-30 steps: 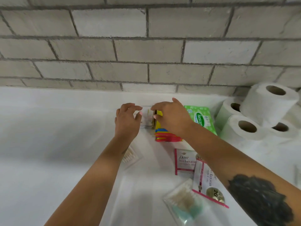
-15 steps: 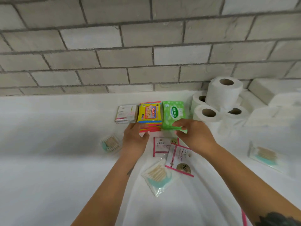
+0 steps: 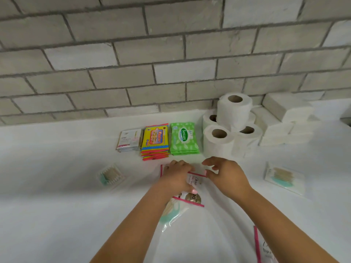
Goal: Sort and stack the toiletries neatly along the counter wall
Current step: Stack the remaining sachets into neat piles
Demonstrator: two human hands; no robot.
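1. Left hand holds a pink-edged Dove sachet on the white counter — thumb curled over it.
2. Right hand pinches the sachet's top edge.
3. Sorted stacks line the brick wall.

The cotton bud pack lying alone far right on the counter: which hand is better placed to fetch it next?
Probably the right hand: it is nearer the cotton bud pack, while the left hand already holds a pink-edged sachet.
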